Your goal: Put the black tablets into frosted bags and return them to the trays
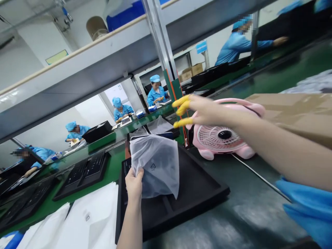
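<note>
Softly creased, frosted plastic bag (pixel 160 169)

Bright, even indoor light, with a slightly soft, steeply tilted view.
Pale glare smears the dark bench (pixel 249 212); the shelf underside (pixel 77 79) falls into grey shadow, the black tray (pixel 194 176) loses detail, and the white sheets (pixel 101 204) look nearly washed out. The right hand (pixel 207 110) is mildly blurred, the forearm (pixel 280 148) stretched toward the edge, and pixel blocks mask parts of distant co-workers (pixel 155 95).
</note>
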The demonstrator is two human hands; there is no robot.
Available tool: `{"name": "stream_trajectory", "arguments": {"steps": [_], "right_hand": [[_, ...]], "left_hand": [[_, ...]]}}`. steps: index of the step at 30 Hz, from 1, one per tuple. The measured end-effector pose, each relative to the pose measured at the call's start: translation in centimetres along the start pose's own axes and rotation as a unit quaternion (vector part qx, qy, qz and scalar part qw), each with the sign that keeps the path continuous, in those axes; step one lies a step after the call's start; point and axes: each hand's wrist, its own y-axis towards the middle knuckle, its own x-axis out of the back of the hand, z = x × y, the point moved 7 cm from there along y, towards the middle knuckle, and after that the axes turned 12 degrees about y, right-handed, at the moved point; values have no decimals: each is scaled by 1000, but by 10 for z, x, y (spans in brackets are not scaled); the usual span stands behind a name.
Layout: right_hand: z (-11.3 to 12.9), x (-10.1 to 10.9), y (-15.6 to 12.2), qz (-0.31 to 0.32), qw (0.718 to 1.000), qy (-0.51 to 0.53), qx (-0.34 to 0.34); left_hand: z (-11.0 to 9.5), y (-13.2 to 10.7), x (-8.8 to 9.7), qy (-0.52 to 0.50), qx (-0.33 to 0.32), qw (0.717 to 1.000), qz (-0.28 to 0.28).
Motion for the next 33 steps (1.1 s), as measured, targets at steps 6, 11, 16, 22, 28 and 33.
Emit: {"name": "stream_trajectory", "arguments": {"steps": [6,11,16,22,28,33], "right_hand": [[47,-93,-28,180,969,161,44],[-6,-73,-30,256,952,26,-164],[-5,-26,39,80,972,-166,-145],[25,-131,49,366,926,-36,-81],[3,-82,103,43,987,62,-140],[23,-121,83,163,978,81,-99]], "left_hand": [[-1,-11,-18,-28,2,999,29],[8,-13,-18,3,3,1000,20],[2,-26,-39,-23,7,999,31],[-2,-38,-66,-62,30,997,36],[23,-33,-86,-111,91,986,78],[52,-29,-111,-84,161,975,125]]}}
